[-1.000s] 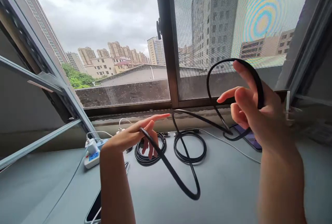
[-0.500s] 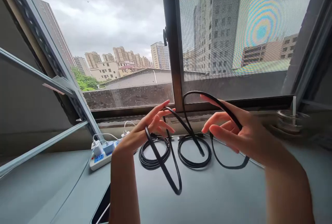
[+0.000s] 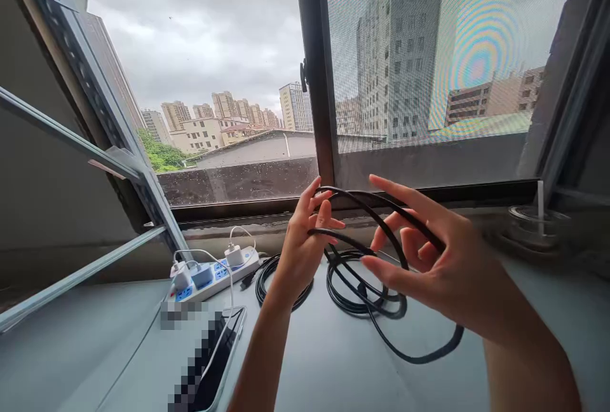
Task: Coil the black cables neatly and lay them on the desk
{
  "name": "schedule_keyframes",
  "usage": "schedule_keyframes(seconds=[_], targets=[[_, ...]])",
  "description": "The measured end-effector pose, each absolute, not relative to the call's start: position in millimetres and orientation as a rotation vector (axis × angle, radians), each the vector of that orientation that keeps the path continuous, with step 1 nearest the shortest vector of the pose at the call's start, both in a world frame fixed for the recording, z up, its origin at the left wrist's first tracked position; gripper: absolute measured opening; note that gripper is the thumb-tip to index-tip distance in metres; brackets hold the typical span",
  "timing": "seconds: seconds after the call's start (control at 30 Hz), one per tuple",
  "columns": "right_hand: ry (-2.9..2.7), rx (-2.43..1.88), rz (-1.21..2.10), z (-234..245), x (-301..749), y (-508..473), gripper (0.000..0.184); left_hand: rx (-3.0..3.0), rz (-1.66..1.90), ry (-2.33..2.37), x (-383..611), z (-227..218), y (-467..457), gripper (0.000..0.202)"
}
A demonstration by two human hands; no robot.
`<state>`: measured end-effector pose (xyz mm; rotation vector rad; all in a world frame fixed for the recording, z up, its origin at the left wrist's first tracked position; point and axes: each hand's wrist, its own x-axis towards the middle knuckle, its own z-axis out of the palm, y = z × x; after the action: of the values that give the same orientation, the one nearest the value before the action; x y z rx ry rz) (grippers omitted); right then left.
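Note:
A black cable (image 3: 422,360) is draped in loose loops between my two hands, above the table. My left hand (image 3: 301,253) holds one side of the loops, with the cable running across the fingers near the thumb and the fingertips stretched out. In the crook between thumb and index finger, my right hand (image 3: 452,266) carries the other side; its fingers are curved and apart. A strand hangs below the right hand in a wide bend, and a dark plug end dangles near the middle. Behind the hands, a left coil of black cable (image 3: 260,288) and a right coil (image 3: 337,301) lie flat, both partly hidden.
On the left, a white power strip (image 3: 248,260) holds chargers with white cords. A dark-screened device (image 3: 214,361), partly pixelated, lies in front of it. A metal rack (image 3: 157,199) rises at the left. Toward the right back stands a clear cup with a straw (image 3: 534,224), before the window.
My left hand has moved right, closer to my right hand, bringing the cable into narrower overlapping loops. The power strip and dark device are now more visible.

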<state>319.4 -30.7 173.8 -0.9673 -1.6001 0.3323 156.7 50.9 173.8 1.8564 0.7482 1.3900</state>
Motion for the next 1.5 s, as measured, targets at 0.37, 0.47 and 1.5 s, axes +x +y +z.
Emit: schedule_keyframes(seconds=[0.37,0.47,1.5], targets=[[-1.369,-0.992,0.100,174,327,-27,0.066,1.821,1.709,0.876,164,178,44,0.040],[-1.324,-0.991,-0.041,172,328,-22,0.059,1.754,1.985,0.954,170,175,40,0.035],[-1.381,-0.663,-0.567,177,318,-25,0.015,1.916,1.386,0.727,161,181,29,0.038]])
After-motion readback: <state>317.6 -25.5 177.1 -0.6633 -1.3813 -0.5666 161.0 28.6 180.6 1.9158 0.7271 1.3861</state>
